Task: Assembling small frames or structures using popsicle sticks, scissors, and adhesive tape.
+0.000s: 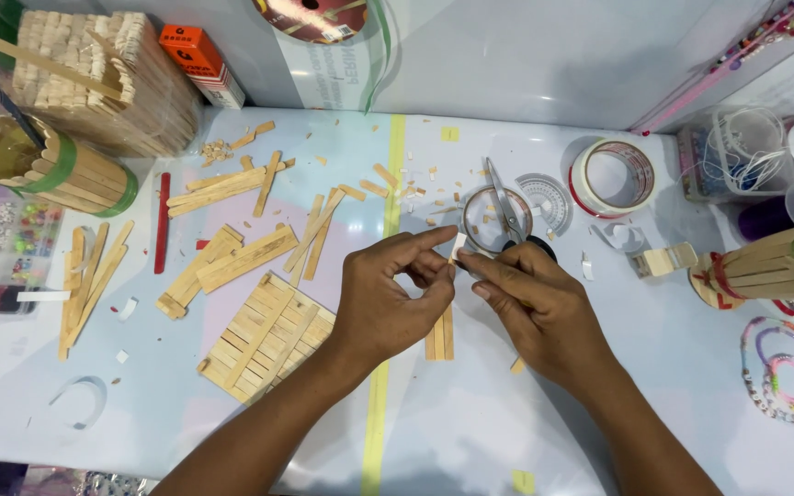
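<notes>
A: What are the hands doing?

B: Over the pale bench (470, 432), the left hand (383, 298) and right hand (530, 303) are meeting, fingertips pinching closed on a small white scrap (459, 245) between them.

A: What is lying nearby?

B: Two short wooden sticks (440, 335) are lying just below the hands. A slatted stick panel (264, 335) is sitting to the left, scissors (510, 219) just behind, a tape roll (613, 177) further right.

Matt pale wooden sticks (441, 335) and a slatted wooden panel (264, 338) lie on the glossy, smooth table (470, 432)
</notes>
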